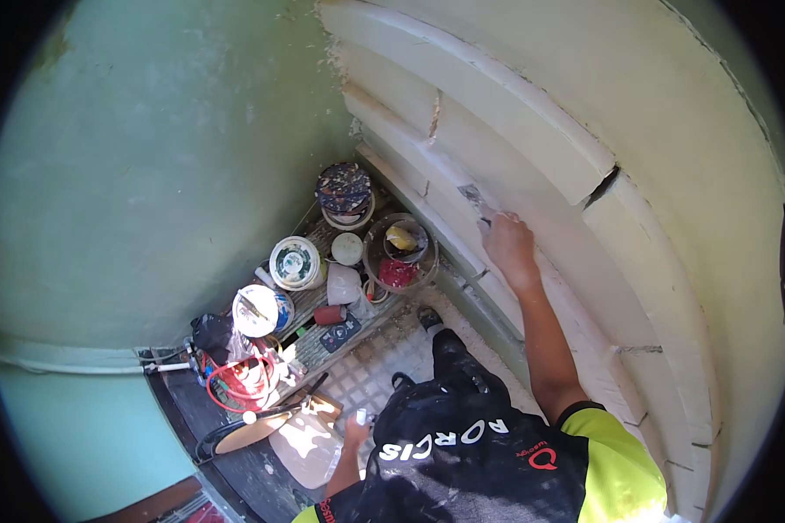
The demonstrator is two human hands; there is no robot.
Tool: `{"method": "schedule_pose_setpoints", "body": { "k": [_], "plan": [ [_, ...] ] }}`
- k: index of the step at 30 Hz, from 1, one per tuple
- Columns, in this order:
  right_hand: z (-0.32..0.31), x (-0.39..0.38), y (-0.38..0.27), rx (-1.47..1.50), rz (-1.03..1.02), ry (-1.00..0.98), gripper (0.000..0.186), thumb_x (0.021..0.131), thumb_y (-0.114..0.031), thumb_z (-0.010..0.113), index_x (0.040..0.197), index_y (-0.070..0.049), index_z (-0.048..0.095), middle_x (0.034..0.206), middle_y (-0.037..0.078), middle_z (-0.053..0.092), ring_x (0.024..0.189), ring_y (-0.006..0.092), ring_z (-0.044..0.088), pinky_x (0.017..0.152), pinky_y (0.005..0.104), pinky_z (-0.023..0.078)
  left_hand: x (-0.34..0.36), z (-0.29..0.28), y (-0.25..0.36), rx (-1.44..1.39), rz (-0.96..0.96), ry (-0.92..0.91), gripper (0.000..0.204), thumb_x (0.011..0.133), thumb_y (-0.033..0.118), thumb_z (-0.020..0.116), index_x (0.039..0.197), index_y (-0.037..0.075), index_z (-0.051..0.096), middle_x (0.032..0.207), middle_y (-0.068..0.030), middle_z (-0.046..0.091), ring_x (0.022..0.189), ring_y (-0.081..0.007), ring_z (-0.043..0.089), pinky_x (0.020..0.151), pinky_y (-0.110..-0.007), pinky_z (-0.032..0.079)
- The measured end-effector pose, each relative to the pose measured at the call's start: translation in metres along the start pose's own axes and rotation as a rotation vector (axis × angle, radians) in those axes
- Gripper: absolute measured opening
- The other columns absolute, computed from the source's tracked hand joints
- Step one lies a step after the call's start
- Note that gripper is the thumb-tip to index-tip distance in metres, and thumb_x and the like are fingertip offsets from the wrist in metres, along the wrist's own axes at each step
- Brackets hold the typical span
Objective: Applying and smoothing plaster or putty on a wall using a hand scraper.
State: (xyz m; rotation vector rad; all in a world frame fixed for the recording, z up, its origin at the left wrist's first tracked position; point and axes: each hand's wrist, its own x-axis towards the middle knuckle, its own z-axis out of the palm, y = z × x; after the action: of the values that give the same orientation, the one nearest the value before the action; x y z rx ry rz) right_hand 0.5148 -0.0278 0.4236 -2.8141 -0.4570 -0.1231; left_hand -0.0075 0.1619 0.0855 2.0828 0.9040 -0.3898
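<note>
My right hand (508, 240) grips a scraper (471, 196), its grey blade against a long white moulded band on the curved pale wall (672, 105); the handle is mostly hidden by my fingers. The band has cracks and rough joints. My left hand (356, 429) hangs low beside my dark trousers, closed on a small light-coloured object (363, 417) too small to make out.
A slatted bench (327, 235) along the green wall (148, 174) holds several paint buckets (295, 261), a wide tub (375, 261), a red roll (330, 315) and red hose (227, 388). Pale boards (296, 444) lie lower left. My foot (430, 321) is on the tiled floor.
</note>
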Motion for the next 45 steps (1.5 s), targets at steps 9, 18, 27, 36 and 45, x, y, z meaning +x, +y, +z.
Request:
{"method": "schedule_pose_setpoints", "body": {
  "k": [9,18,27,36,45],
  "plan": [
    [0.022,0.057,-0.017,-0.045,-0.21,0.109,0.016,0.087,-0.022,0.062,0.094,-0.01,0.068,0.091,0.019,0.069,0.083,0.037,0.068,0.074,0.0491,0.055,0.002,0.023,-0.007,-0.857,-0.208,0.574,0.021,0.088,-0.002,0.054,0.108,-0.004,0.06,0.099,-0.0124,0.068,0.089,-0.0234,0.069,0.075,-0.035,0.061],
    [0.042,0.121,-0.043,-0.074,-0.299,0.208,0.016,0.084,-0.019,0.059,0.086,-0.006,0.069,0.086,0.017,0.069,0.077,0.0348,0.07,0.069,0.0484,0.057,0.023,0.109,-0.062,-1.152,-0.183,0.519,0.023,0.087,-0.006,0.056,0.11,-0.007,0.059,0.107,-0.0163,0.065,0.097,-0.0252,0.067,0.076,-0.042,0.064],
    [0.05,0.117,-0.05,-0.019,-0.279,0.044,0.018,0.087,-0.02,0.061,0.095,-0.005,0.067,0.093,0.019,0.069,0.087,0.0367,0.069,0.075,0.0504,0.055,-0.005,0.045,0.059,-1.066,-0.369,0.717,0.022,0.088,-0.008,0.054,0.11,-0.007,0.058,0.109,-0.0147,0.064,0.097,-0.025,0.067,0.073,-0.041,0.065],
    [-0.02,0.043,-0.012,0.073,-0.16,-0.274,0.049,0.088,-0.016,0.059,0.135,-0.008,0.054,0.109,0.027,0.065,0.098,0.0429,0.064,0.087,0.0513,0.052,0.081,-0.012,0.132,-0.763,-0.059,0.668,0.028,0.098,0.022,0.059,0.12,0.004,0.06,0.114,-0.0142,0.065,0.09,-0.0191,0.066,0.065,-0.031,0.058],
    [0.025,0.07,-0.025,0.102,-0.194,-0.098,0.036,0.083,-0.009,0.058,0.117,-0.004,0.063,0.088,0.02,0.068,0.079,0.0392,0.068,0.072,0.0507,0.055,0.131,-0.085,0.289,-0.812,0.026,0.302,0.032,0.102,0.033,0.052,0.107,0.003,0.063,0.093,-0.0086,0.07,0.059,-0.0089,0.057,0.053,-0.025,0.046]
  ]
}}
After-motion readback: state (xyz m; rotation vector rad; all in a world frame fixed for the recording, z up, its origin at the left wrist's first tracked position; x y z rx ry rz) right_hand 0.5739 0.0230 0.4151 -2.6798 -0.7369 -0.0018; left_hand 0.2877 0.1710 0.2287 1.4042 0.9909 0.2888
